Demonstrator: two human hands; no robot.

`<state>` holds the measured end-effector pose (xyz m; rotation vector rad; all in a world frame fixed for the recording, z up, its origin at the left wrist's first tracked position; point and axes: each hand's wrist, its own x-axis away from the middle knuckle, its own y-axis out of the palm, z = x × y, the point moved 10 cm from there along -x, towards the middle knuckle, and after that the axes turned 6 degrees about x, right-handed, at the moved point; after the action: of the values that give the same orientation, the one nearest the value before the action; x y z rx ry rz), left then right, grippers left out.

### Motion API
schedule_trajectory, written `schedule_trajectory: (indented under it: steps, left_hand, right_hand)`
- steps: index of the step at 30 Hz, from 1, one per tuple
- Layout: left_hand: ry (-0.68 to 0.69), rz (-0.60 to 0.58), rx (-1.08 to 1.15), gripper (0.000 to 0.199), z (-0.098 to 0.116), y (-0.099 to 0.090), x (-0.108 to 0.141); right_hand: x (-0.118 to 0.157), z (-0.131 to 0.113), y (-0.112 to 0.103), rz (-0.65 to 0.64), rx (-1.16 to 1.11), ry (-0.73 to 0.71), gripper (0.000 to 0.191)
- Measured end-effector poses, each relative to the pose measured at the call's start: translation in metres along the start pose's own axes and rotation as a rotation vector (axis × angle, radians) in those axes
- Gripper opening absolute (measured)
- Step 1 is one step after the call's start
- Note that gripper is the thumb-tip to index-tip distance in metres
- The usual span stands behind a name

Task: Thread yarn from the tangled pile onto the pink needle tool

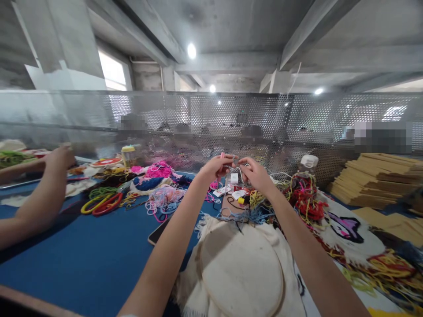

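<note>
Both hands are raised close together above the far part of the blue table. My left hand (pixel 216 167) has its fingers bent and pressed together, with something small and pink at the fingertips. Just to its right, my right hand (pixel 254 174) is pinched near a pale strand of yarn (pixel 240 174); what its fingertips hold is too small to make out. Below the hands, a round hoop with cream cloth (pixel 243 268) lies flat near me. Blue yarn (pixel 251 215) lies at the hoop's far edge.
Yarn piles (pixel 167 196) and red-and-yellow-handled scissors (pixel 105 203) lie left, beside a phone (pixel 158 231). Brown packets (pixel 373 178) are stacked right, near an embroidered cloth (pixel 350 229). Another person's arms (pixel 44 193) reach in at left. A perforated metal screen (pixel 205 119) stands behind.
</note>
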<state>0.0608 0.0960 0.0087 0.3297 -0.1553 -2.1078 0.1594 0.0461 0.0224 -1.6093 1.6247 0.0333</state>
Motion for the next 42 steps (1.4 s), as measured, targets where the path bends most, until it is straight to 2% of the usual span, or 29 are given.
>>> schedule_trajectory:
  steps: [16, 21, 26, 31, 36, 39, 42]
  left_hand:
    - [0.018, 0.047, -0.064, 0.012, 0.003, -0.001, 0.002]
    - [0.061, 0.124, -0.132, 0.011, 0.007, -0.003, 0.008]
    - [0.072, 0.136, -0.194, 0.010, 0.009, 0.001, 0.010]
    - [0.070, 0.097, -0.181, 0.010, 0.009, 0.007, 0.009]
    - [0.041, 0.000, -0.122, 0.012, 0.006, 0.011, 0.006]
    - [0.016, -0.044, -0.090, 0.014, 0.001, 0.012, 0.003]
    - [-0.025, -0.077, -0.069, 0.014, -0.007, 0.015, 0.002]
  right_hand:
    - [0.002, -0.001, 0.000, -0.012, -0.021, 0.028, 0.017]
    - [0.001, 0.003, 0.009, -0.094, -0.101, 0.071, 0.018]
    - [0.000, 0.007, 0.016, -0.175, -0.177, 0.097, 0.017]
    - [-0.004, 0.015, 0.014, -0.144, -0.197, 0.089, 0.014]
    - [-0.006, 0.018, 0.006, -0.059, -0.205, 0.092, 0.023]
    - [-0.004, 0.005, 0.011, -0.104, -0.261, 0.065, 0.034]
    - [-0.001, -0.006, 0.022, -0.170, -0.429, 0.056, 0.046]
